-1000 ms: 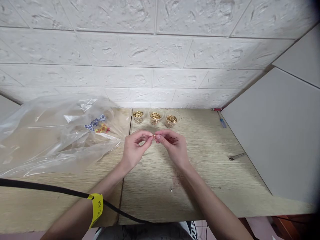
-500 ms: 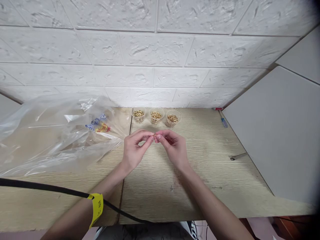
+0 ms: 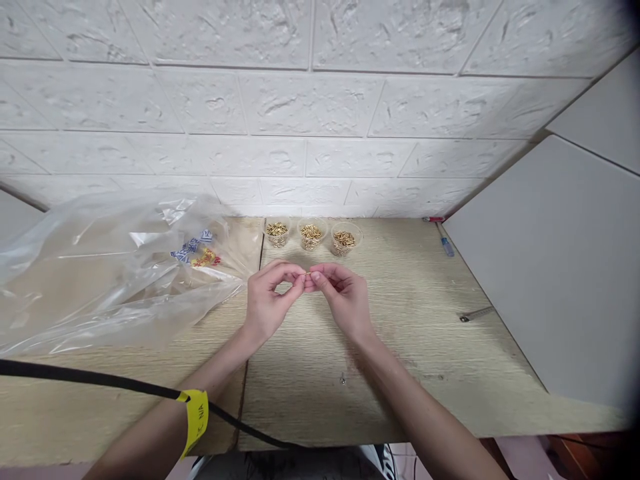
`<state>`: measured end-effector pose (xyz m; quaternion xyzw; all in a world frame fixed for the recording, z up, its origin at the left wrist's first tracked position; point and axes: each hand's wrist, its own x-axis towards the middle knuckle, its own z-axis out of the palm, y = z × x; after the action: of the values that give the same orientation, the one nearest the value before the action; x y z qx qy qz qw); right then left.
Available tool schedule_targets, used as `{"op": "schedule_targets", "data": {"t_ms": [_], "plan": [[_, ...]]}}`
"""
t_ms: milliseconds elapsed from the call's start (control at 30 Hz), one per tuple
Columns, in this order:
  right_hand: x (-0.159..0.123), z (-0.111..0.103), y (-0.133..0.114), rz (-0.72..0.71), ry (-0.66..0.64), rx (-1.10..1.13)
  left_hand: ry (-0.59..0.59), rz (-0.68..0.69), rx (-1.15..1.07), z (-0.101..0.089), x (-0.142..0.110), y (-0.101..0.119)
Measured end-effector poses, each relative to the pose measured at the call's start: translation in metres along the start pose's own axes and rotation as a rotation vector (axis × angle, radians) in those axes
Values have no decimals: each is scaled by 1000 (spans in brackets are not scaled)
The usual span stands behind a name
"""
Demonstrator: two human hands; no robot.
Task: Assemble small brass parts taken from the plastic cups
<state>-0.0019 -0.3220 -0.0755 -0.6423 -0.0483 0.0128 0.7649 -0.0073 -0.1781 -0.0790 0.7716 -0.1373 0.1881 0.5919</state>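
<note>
Both my left hand and my right hand meet above the table, thumb and forefinger pinched on each side. Between the fingertips shows a small brass-coloured pin, mostly covered by the fingers, so its exact shape is hard to make out. Just beyond the hands stand three clear plastic cups in a row: the left cup, the middle cup and the right cup. Each holds many small gold-coloured metal pieces.
A large clear plastic bag lies at the left. A black cable with a yellow tag crosses the front left. Toward the right lie a blue-handled screwdriver, a metal tool and a grey panel. A small metal bit rests near the front.
The hands stay pinched together at the same spot, with the right hand shifted slightly left and its fingers curled a little differently. The cups and the bag have not moved.
</note>
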Motion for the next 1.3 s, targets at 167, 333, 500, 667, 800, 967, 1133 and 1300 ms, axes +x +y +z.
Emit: {"op": "schedule_targets", "data": {"t_ms": [167, 333, 500, 667, 800, 967, 1133, 1300], "plan": [[0, 1, 2, -16, 13, -10, 11, 24, 42, -1, 0, 0], [-1, 2, 5, -52, 31, -34, 9, 68, 74, -2, 1, 2], [-3, 1, 9, -143, 46, -129, -14, 143, 101, -3, 3, 5], [-3, 1, 10, -142, 50, -110, -13, 246, 146, -4, 3, 7], [-3, 3, 10, -106, 46, -42, -5, 291, 173, -4, 3, 6], [-2, 4, 7, -57, 65, 36, 7, 336, 214, -4, 3, 5], [-1, 4, 4, 48, 40, 185, 26, 297, 182, -4, 3, 9], [-2, 4, 2, 70, 19, 233, 30, 244, 165, -5, 4, 12]]}}
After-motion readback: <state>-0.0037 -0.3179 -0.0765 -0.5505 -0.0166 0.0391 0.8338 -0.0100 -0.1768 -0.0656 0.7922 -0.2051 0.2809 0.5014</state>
